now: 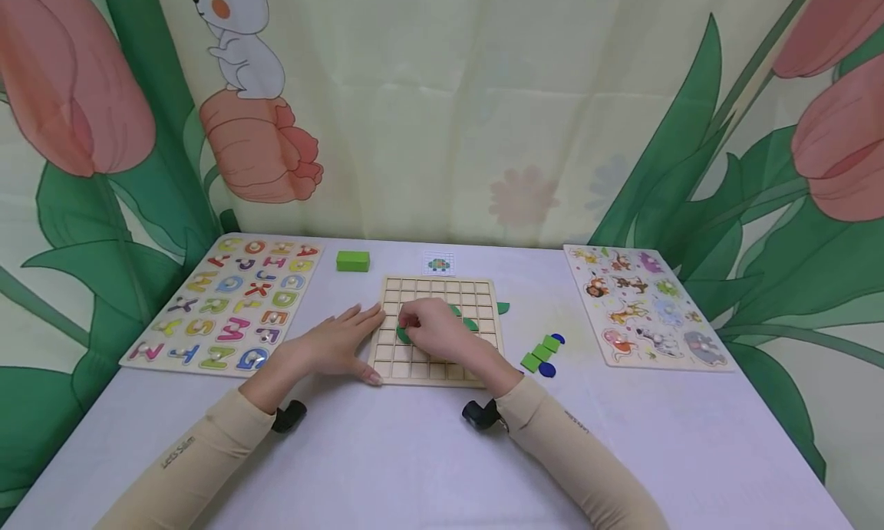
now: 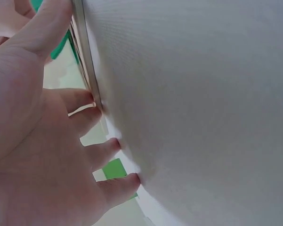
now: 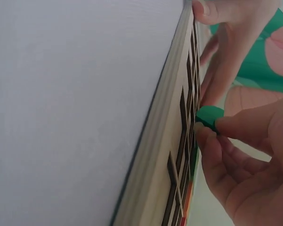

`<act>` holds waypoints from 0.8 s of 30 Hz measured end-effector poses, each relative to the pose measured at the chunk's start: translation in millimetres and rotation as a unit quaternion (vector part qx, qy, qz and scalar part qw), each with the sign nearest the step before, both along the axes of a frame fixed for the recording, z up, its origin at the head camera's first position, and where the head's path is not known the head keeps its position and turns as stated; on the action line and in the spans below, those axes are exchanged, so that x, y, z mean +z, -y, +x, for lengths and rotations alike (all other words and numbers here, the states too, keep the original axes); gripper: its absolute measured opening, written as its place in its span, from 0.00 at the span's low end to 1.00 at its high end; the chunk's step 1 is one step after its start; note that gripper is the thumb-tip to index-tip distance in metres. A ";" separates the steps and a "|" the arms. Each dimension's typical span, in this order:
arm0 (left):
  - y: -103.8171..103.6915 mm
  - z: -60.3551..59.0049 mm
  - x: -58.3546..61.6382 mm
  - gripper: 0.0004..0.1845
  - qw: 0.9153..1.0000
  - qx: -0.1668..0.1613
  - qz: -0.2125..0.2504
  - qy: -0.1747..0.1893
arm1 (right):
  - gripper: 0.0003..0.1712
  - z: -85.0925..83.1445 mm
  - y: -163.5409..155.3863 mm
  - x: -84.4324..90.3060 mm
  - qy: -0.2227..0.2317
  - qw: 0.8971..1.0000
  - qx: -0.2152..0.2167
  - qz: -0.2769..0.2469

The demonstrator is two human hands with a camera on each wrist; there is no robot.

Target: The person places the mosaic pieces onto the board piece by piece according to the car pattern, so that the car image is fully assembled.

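At the centre of the head view we see a wooden grid board [image 1: 404, 371] lying flat on a white table [image 1: 387, 453]. Our left hand [image 1: 340, 340] is spread, grasping nothing, its thumb by the board's lower left corner and its fingertips at the left edge. Our right hand [image 1: 435, 330] reaches over the board; in the right wrist view we make out its thumb and fingertips pinching a green piece [image 3: 210, 117] with a curved edge, close to the grid. More green shapes [image 1: 471, 324] show on the board, partly hidden behind this hand.

Just beyond the board's right edge we find 1 green half-round [image 1: 503, 307]; lower right of it lie 3 light green squares [image 1: 541, 352] in a slanting row, with blue pieces [image 1: 547, 370] near them. Above the board we have a small picture card [image 1: 439, 264], and a green block [image 1: 353, 261] to its left. A letter puzzle [image 1: 231, 307] fills the table's left side, an animal puzzle [image 1: 642, 307] its right.
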State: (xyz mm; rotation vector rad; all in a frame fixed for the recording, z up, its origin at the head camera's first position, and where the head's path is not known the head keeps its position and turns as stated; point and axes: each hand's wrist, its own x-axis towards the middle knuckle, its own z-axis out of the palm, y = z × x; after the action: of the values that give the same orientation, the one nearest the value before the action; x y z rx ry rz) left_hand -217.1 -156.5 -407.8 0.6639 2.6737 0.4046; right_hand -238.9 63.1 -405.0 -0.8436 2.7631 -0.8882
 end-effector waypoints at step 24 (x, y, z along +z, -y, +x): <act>0.3 -0.8 -0.6 0.65 1.000 -0.001 0.003 0.003 | 0.05 0.5 4.4 -2.2 -0.009 0.997 -0.011 0.078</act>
State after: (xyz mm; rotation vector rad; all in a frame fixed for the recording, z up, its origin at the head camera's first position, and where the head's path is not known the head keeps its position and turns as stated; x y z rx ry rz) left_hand -217.9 -156.8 -408.4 0.6663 2.6676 0.4146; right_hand -238.4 58.8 -407.2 -0.8002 2.8172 -0.6602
